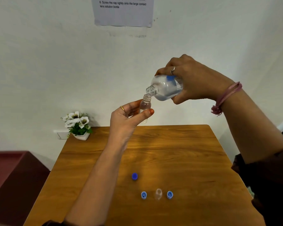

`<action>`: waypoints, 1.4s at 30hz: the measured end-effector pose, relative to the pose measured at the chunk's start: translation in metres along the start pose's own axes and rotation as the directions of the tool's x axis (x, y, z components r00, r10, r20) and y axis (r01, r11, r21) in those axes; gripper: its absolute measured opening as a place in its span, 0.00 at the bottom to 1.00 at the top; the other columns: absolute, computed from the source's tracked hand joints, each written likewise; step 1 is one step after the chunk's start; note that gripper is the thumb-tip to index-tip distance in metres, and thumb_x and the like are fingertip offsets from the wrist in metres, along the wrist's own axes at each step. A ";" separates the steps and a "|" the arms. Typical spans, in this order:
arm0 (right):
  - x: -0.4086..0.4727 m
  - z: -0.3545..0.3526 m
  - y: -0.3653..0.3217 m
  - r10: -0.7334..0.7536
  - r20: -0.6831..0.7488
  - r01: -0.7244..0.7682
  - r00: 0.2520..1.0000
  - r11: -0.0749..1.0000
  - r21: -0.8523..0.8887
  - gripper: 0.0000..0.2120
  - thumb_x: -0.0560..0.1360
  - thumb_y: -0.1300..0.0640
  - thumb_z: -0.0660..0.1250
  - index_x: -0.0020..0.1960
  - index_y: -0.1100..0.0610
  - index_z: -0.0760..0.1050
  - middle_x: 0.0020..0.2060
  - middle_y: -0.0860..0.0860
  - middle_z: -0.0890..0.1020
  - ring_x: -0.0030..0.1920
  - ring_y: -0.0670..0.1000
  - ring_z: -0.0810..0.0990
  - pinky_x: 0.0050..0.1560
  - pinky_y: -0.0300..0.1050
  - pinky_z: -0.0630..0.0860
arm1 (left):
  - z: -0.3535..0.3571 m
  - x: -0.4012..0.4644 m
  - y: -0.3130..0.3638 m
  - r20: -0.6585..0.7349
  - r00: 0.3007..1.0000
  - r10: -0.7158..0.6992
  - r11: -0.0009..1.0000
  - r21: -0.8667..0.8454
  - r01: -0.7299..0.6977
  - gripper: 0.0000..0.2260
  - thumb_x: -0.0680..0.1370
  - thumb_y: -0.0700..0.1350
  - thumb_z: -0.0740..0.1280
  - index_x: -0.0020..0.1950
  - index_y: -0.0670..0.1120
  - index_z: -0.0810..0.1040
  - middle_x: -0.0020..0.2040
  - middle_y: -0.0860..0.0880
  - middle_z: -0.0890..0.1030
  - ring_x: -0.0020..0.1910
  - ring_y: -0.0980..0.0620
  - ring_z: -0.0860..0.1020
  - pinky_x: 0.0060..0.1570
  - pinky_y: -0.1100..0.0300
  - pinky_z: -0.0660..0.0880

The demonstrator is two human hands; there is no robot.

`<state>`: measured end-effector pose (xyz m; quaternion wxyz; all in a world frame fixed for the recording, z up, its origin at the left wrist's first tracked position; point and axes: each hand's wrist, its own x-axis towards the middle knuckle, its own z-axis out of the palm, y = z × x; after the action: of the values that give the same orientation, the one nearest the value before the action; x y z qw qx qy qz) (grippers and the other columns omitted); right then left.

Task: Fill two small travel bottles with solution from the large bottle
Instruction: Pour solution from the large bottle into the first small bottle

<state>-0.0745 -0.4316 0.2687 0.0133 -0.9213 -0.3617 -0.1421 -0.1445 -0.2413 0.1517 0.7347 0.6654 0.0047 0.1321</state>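
Right hand (198, 80) grips large bottle (166, 87) tilted, mouth touching the travel bottle (145, 106) pinched upright in left hand (127, 116), above table (178, 152). Second travel bottle (158, 193) stands uncapped between two light-blue caps (144, 195).

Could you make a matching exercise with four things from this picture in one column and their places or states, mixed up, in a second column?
Things:
1. large bottle
2. small bottle with liquid going in
3. empty small bottle
4. dark blue cap

Places or states:
A. stands on the table between two light blue caps
B. tilted in the right hand, mouth down
C. lies alone on the table, farther from the person than the light blue caps
D. held up in the left hand

Pairs: 1-B, 2-D, 3-A, 4-C
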 end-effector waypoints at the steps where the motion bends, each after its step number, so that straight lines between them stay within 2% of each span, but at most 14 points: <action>1: -0.001 0.001 0.000 0.001 -0.002 -0.001 1.000 1.000 0.005 0.40 0.63 0.52 0.78 0.71 0.51 0.66 0.60 0.53 0.73 0.60 0.55 0.67 0.56 0.49 0.70 | 0.000 0.000 0.000 -0.002 1.000 0.001 1.000 -0.001 -0.001 0.20 0.62 0.50 0.79 0.53 0.50 0.85 0.49 0.52 0.86 0.55 0.48 0.82 0.58 0.53 0.78; 6: -0.003 0.007 0.002 0.004 -0.011 -0.004 1.000 0.997 0.072 0.40 0.62 0.53 0.78 0.71 0.51 0.66 0.59 0.52 0.74 0.59 0.54 0.68 0.55 0.45 0.67 | -0.001 -0.002 0.000 -0.007 1.000 0.010 1.000 -0.013 -0.011 0.20 0.62 0.50 0.79 0.53 0.50 0.84 0.50 0.51 0.86 0.55 0.49 0.82 0.56 0.54 0.78; 10: -0.004 0.017 0.003 0.019 -0.008 -0.017 1.000 0.988 0.154 0.39 0.62 0.52 0.78 0.70 0.51 0.66 0.58 0.51 0.75 0.55 0.49 0.67 0.55 0.42 0.66 | -0.003 -0.004 0.000 -0.008 1.000 0.005 1.000 -0.016 -0.005 0.19 0.63 0.50 0.79 0.52 0.50 0.84 0.50 0.52 0.86 0.56 0.50 0.82 0.57 0.53 0.78; 13: -0.006 0.026 0.002 0.025 -0.026 -0.018 0.999 0.970 0.243 0.37 0.62 0.52 0.77 0.68 0.51 0.69 0.56 0.51 0.77 0.53 0.49 0.71 0.53 0.41 0.67 | -0.004 -0.005 0.000 -0.016 1.000 0.011 1.000 -0.026 -0.012 0.17 0.62 0.51 0.79 0.49 0.53 0.85 0.49 0.53 0.86 0.54 0.51 0.82 0.52 0.59 0.78; 15: -0.008 0.033 0.000 0.035 -0.035 -0.023 0.999 0.952 0.305 0.36 0.62 0.52 0.77 0.67 0.51 0.70 0.55 0.50 0.77 0.53 0.49 0.73 0.51 0.36 0.68 | -0.005 -0.006 0.000 -0.014 1.000 0.016 0.999 -0.034 -0.016 0.16 0.61 0.52 0.79 0.47 0.55 0.85 0.48 0.54 0.86 0.53 0.53 0.82 0.49 0.63 0.77; 17: -0.010 0.042 -0.001 0.072 -0.045 -0.049 0.996 0.918 0.393 0.36 0.62 0.52 0.78 0.68 0.51 0.70 0.55 0.47 0.77 0.54 0.48 0.74 0.50 0.31 0.69 | -0.005 -0.005 0.000 -0.009 1.000 0.018 0.999 -0.042 -0.018 0.16 0.61 0.51 0.79 0.47 0.55 0.85 0.48 0.53 0.86 0.53 0.54 0.82 0.48 0.64 0.77; 20: -0.014 0.053 -0.002 0.144 -0.047 -0.093 0.988 0.821 0.563 0.35 0.63 0.53 0.78 0.67 0.50 0.70 0.58 0.45 0.77 0.58 0.46 0.75 0.55 0.34 0.73 | -0.006 -0.005 -0.002 -0.018 0.999 0.026 0.999 -0.043 -0.027 0.17 0.61 0.51 0.79 0.49 0.53 0.85 0.48 0.54 0.86 0.52 0.55 0.83 0.47 0.66 0.78; 25: -0.023 0.075 -0.007 0.219 -0.023 -0.142 0.975 0.705 0.695 0.32 0.62 0.52 0.79 0.64 0.46 0.71 0.55 0.39 0.78 0.55 0.41 0.77 0.49 0.24 0.73 | -0.010 -0.007 -0.009 -0.035 0.999 0.012 0.999 -0.043 -0.013 0.21 0.61 0.50 0.79 0.53 0.49 0.84 0.49 0.52 0.86 0.54 0.52 0.82 0.51 0.63 0.79; 28: -0.029 0.092 -0.012 0.250 -0.007 -0.165 0.968 0.661 0.732 0.33 0.62 0.52 0.79 0.65 0.48 0.72 0.56 0.42 0.79 0.54 0.41 0.77 0.49 0.24 0.72 | -0.013 -0.010 -0.016 -0.041 0.999 -0.004 0.998 -0.058 0.002 0.19 0.62 0.47 0.79 0.51 0.49 0.84 0.49 0.51 0.86 0.54 0.50 0.83 0.48 0.64 0.78; 32: -0.038 0.115 -0.018 0.284 0.017 -0.192 0.959 0.604 0.773 0.33 0.63 0.54 0.79 0.65 0.48 0.71 0.54 0.40 0.78 0.53 0.38 0.77 0.46 0.24 0.73 | -0.021 -0.016 -0.028 -0.041 0.999 -0.029 0.998 -0.049 0.027 0.16 0.64 0.42 0.79 0.51 0.49 0.83 0.48 0.51 0.86 0.52 0.53 0.83 0.46 0.67 0.78; 37: -0.051 0.150 -0.026 0.333 0.047 -0.240 0.942 0.568 0.787 0.35 0.63 0.55 0.79 0.67 0.53 0.69 0.57 0.46 0.77 0.55 0.45 0.76 0.50 0.26 0.74 | -0.032 -0.029 -0.049 -0.051 0.997 -0.061 0.998 -0.032 0.060 0.18 0.62 0.42 0.79 0.51 0.48 0.83 0.48 0.50 0.86 0.50 0.54 0.83 0.47 0.64 0.79; 42: -0.065 0.179 -0.034 0.366 0.091 -0.295 0.926 0.552 0.780 0.36 0.64 0.54 0.79 0.68 0.55 0.67 0.59 0.49 0.77 0.57 0.47 0.76 0.52 0.33 0.76 | -0.045 -0.046 -0.079 -0.074 0.989 -0.125 0.992 0.009 0.126 0.20 0.63 0.40 0.79 0.54 0.44 0.82 0.49 0.47 0.86 0.50 0.51 0.83 0.50 0.60 0.80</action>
<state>-0.0976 -0.4269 0.0769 0.4536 -0.8670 -0.2064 -0.0029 -0.1824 -0.2129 0.0618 0.7364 0.6635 0.0743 0.1099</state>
